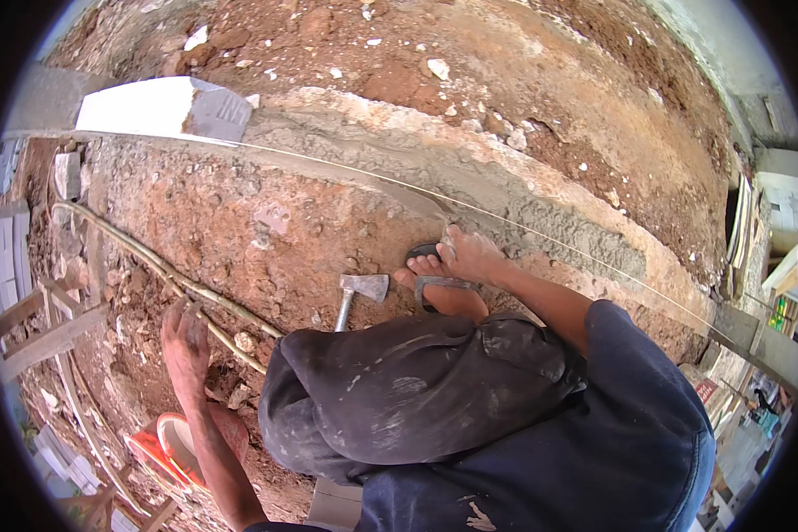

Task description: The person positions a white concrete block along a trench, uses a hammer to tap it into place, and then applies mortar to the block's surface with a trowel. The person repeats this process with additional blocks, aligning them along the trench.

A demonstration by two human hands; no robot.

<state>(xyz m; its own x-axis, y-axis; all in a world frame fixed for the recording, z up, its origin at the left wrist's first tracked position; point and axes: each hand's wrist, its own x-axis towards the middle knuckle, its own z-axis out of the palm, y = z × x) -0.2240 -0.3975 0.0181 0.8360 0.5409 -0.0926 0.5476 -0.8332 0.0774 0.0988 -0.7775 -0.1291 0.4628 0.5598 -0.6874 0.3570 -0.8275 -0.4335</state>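
My right hand is closed beside the mortar bed, above my sandalled foot. It appears to grip a trowel, whose grey, mortar-smeared blade blends into the mortar; the handle is hidden by the fingers. Out to the left, my left hand hangs open with loosely bent fingers, next to a thin wooden pole. Whether it touches the pole I cannot tell. A hatchet with a metal handle lies on the soil left of my foot.
A taut string runs along the mortar strip, past a pale block at the far left. Orange-rimmed buckets stand below my left forearm. Wooden boards cross the left side. Reddish soil with stones rises beyond.
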